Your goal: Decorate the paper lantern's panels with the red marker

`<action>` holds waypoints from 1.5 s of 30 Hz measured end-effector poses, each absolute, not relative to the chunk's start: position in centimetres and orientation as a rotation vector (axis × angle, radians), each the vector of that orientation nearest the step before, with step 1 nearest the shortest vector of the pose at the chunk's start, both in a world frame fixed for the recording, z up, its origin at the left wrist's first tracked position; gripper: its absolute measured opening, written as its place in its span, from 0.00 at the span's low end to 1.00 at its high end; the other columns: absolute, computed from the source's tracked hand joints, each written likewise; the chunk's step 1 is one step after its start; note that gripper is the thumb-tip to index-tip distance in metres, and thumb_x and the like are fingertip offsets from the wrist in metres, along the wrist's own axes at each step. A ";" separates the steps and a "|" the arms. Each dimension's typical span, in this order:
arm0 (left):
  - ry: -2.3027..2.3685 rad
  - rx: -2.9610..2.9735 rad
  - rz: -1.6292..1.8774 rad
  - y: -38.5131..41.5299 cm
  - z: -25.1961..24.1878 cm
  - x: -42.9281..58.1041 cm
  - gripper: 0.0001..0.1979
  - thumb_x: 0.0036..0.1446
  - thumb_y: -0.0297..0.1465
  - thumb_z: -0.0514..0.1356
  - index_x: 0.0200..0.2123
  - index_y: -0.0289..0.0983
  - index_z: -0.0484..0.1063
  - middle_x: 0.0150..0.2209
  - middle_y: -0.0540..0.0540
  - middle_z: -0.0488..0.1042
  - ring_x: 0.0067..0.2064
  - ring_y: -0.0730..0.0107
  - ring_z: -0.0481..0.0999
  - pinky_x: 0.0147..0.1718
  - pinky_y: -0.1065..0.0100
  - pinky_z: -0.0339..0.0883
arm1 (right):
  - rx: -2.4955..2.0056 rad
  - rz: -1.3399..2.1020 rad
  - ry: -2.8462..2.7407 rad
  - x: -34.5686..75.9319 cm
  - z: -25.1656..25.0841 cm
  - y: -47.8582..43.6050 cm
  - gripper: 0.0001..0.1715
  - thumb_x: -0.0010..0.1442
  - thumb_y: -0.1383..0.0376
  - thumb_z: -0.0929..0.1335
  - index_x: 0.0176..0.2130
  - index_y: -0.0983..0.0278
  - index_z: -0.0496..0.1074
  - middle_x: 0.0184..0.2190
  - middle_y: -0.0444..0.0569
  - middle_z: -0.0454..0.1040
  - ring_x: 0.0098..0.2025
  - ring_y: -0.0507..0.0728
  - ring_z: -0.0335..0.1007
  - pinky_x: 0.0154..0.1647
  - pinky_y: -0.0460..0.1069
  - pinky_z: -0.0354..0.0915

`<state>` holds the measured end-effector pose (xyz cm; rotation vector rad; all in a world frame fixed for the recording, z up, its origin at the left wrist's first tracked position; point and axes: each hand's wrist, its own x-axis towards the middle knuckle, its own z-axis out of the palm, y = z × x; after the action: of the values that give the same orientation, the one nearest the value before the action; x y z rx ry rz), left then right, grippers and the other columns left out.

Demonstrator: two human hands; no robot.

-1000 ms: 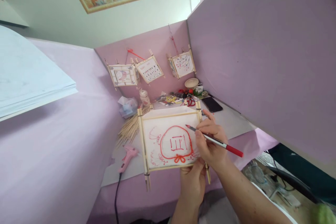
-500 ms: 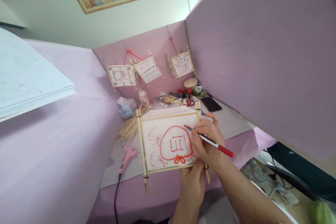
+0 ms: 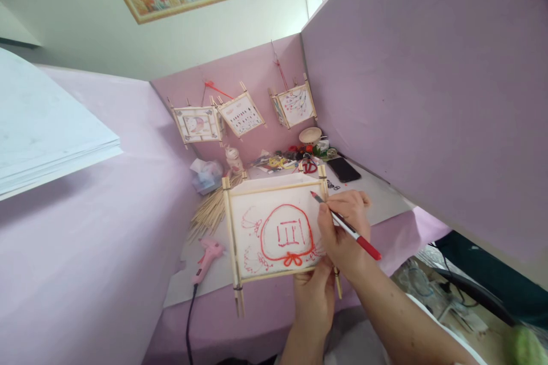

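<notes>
A lantern (image 3: 252,199) with a wooden-stick frame and white paper sides is held up in front of me. Its near face carries a red outlined round shape with a bow beneath, box-like strokes inside and small red sketches at the sides. My left hand (image 3: 314,291) grips the lower right edge from below, its fingers partly hidden behind the frame. Between the fingers of my right hand (image 3: 345,228) is a red marker (image 3: 353,232), its tip at the upper right of the paper; whether it touches cannot be made out.
On the table lie a pink glue gun (image 3: 208,259), a bundle of thin sticks (image 3: 208,211), a tissue pack (image 3: 206,175), red scissors (image 3: 309,166) and a black phone (image 3: 344,169). Several similar lanterns (image 3: 297,105) hang at the back. Purple panels (image 3: 428,80) wall both sides.
My right hand has shifted slightly right, and the marker's tip has moved up and right, away from the round outline. The left hand and lantern stay nearly still.
</notes>
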<state>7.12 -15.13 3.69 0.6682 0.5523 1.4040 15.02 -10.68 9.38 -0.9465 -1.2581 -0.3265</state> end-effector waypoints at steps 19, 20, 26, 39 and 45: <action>0.583 0.653 1.405 -15.0 3.4 7.1 0.14 0.46 0.28 0.67 0.39 0.42 0.78 0.37 0.46 0.79 0.43 0.64 0.77 0.46 0.64 0.67 | -0.754 -0.236 -1.398 15.1 9.8 -10.9 0.08 0.54 0.72 0.66 0.29 0.61 0.63 0.23 0.40 0.70 0.29 0.52 0.64 0.41 0.56 0.54; 0.579 0.653 1.406 -15.0 3.4 7.1 0.14 0.46 0.28 0.67 0.39 0.42 0.78 0.37 0.46 0.79 0.43 0.65 0.77 0.46 0.64 0.67 | -0.746 -0.247 -1.390 15.1 9.8 -10.8 0.08 0.53 0.73 0.67 0.30 0.61 0.63 0.23 0.40 0.70 0.30 0.52 0.64 0.41 0.56 0.54; 0.560 0.676 1.402 -15.1 3.5 7.2 0.13 0.48 0.28 0.66 0.40 0.43 0.78 0.39 0.46 0.79 0.45 0.64 0.76 0.49 0.62 0.66 | -0.923 -0.301 -1.275 15.0 9.3 -10.5 0.06 0.56 0.71 0.65 0.28 0.61 0.64 0.25 0.43 0.70 0.33 0.54 0.63 0.43 0.57 0.53; 0.595 0.672 1.410 -14.9 3.3 7.1 0.14 0.45 0.31 0.68 0.39 0.42 0.78 0.38 0.46 0.80 0.42 0.64 0.77 0.46 0.64 0.67 | -0.689 -0.204 -1.291 15.1 9.6 -10.8 0.07 0.53 0.72 0.65 0.29 0.61 0.62 0.22 0.40 0.68 0.27 0.51 0.62 0.41 0.57 0.55; 0.540 0.672 1.418 -15.0 3.5 7.2 0.13 0.49 0.27 0.65 0.40 0.43 0.78 0.39 0.46 0.79 0.46 0.63 0.76 0.49 0.62 0.66 | -0.781 -0.223 -1.369 15.2 9.9 -10.9 0.09 0.53 0.72 0.65 0.26 0.61 0.61 0.21 0.40 0.68 0.28 0.52 0.62 0.41 0.56 0.53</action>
<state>7.16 -15.00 3.47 0.6720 0.5397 1.4183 15.16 -10.93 9.92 -0.7809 -1.3690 -0.2228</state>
